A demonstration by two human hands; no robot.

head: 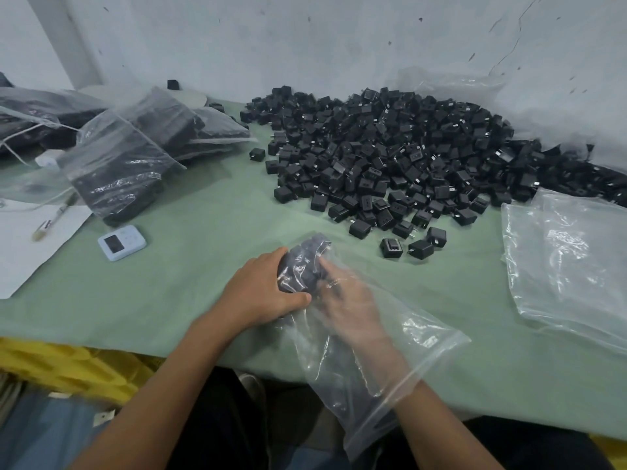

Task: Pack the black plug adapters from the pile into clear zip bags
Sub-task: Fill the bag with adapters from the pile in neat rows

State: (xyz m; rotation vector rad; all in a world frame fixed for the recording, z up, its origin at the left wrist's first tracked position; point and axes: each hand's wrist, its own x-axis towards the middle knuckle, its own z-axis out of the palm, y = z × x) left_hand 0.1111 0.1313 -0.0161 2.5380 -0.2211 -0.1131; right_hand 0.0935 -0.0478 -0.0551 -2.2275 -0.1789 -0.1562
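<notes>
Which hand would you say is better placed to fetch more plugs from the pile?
Probably the right hand: though inside the bag, it is nearer the pile, while the left hand grips the bag's filled end, steadying it.

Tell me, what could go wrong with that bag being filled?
The open mouth of the clear zip bag hangs past the table edge, so the adapters inside might slide out if the left hand loosens its grip. With the right hand pushed deep in, prongs could snag the thin plastic.
</notes>
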